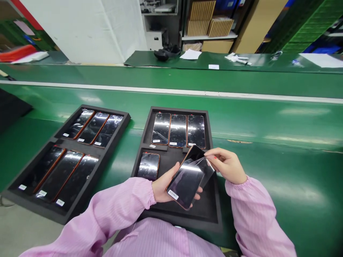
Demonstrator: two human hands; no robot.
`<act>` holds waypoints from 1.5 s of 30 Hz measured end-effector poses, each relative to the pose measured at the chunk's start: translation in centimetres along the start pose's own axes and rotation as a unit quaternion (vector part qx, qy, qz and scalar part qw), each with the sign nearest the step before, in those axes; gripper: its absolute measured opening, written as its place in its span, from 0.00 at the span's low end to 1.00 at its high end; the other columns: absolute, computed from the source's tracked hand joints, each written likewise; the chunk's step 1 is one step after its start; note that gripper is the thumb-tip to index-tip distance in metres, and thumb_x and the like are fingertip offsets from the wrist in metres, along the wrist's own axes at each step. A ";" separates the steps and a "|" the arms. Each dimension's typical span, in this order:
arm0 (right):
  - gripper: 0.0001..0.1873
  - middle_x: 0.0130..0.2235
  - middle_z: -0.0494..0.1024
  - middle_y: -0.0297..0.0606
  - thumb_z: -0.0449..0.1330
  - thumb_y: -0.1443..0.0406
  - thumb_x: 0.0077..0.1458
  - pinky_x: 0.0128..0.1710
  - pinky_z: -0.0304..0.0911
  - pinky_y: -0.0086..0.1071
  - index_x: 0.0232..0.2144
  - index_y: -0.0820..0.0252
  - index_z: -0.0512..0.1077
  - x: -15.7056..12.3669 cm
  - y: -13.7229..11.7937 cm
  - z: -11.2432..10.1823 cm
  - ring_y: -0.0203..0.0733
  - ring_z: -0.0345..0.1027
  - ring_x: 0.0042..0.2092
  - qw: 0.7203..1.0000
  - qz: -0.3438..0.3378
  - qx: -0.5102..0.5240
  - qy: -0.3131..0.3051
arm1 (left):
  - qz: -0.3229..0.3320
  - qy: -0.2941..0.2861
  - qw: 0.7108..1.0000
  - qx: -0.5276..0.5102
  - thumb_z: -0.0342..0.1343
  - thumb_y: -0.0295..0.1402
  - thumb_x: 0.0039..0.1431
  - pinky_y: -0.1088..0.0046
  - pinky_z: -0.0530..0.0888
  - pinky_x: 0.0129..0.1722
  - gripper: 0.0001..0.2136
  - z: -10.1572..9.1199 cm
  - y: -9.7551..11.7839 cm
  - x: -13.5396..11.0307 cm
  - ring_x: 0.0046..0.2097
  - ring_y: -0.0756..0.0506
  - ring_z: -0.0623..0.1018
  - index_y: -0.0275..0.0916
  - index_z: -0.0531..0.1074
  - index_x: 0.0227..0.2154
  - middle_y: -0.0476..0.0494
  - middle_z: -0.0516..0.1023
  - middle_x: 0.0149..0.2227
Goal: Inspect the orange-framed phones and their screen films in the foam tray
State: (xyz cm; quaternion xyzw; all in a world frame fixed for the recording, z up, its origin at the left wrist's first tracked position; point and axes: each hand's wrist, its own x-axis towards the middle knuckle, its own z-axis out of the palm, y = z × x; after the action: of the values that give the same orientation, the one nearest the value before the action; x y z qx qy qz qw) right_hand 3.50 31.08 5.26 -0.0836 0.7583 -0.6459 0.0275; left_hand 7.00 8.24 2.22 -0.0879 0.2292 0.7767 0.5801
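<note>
A smartphone (184, 180) with an orange edge and a white barcode label at its lower end lies tilted in my left hand (164, 185), whose fingers wrap round it from beneath. My right hand (226, 164) pinches a corner of a clear protective film (207, 170) by its red tab. The film is lifted off the upper part of the screen and bends towards the right; lower down it seems to lie on the glass. Both hands are above the right-hand black foam tray (213, 210). Another phone (148, 166) sits in that tray's near compartment, partly hidden by my left forearm.
Three phones (178, 130) lie in the tray's far compartment. To the left, a second black tray (92, 151) holds several phones in two rows. Beyond the green work surface (268, 167) run a white strip (171, 89) and a raised ledge with papers (190, 54) and a dark object (162, 54).
</note>
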 end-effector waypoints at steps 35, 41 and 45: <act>0.10 0.21 0.72 0.32 0.62 0.60 0.56 0.15 0.51 0.24 0.32 0.62 0.76 0.3 0.9 0.4 0.27 0.56 0.17 1.000 -0.002 -0.002 -0.022 | 0.015 -0.011 0.999 0.030 0.39 0.68 0.51 0.59 0.74 0.41 0.44 -0.5 -0.3 -0.2 0.46 0.39 0.76 0.33 0.72 0.52 0.28 0.75 0.52; 0.09 0.21 0.72 0.32 0.62 0.61 0.55 0.14 0.50 0.24 0.32 0.62 0.75 0.4 0.6 0.4 0.27 0.56 0.17 1.000 -0.011 -0.006 -0.023 | 0.022 -0.008 0.998 0.056 0.48 0.69 0.46 0.59 0.74 0.41 0.44 -0.3 -0.3 -0.3 0.47 0.39 0.76 0.34 0.73 0.51 0.29 0.74 0.53; 0.08 0.23 0.73 0.33 0.61 0.62 0.55 0.15 0.53 0.25 0.32 0.61 0.76 0.4 0.3 0.4 0.28 0.58 0.18 0.999 -0.011 -0.017 -0.025 | 0.035 -0.034 0.996 0.069 0.46 0.67 0.49 0.58 0.73 0.43 0.43 -0.8 -0.5 -0.4 0.50 0.37 0.75 0.34 0.71 0.53 0.27 0.71 0.56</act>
State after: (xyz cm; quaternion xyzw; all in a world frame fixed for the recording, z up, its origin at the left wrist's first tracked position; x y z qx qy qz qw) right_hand 3.17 30.64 4.90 -0.1085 0.7673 -0.6310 0.0377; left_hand 7.50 7.68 1.56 -0.0130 0.2657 0.7813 0.5646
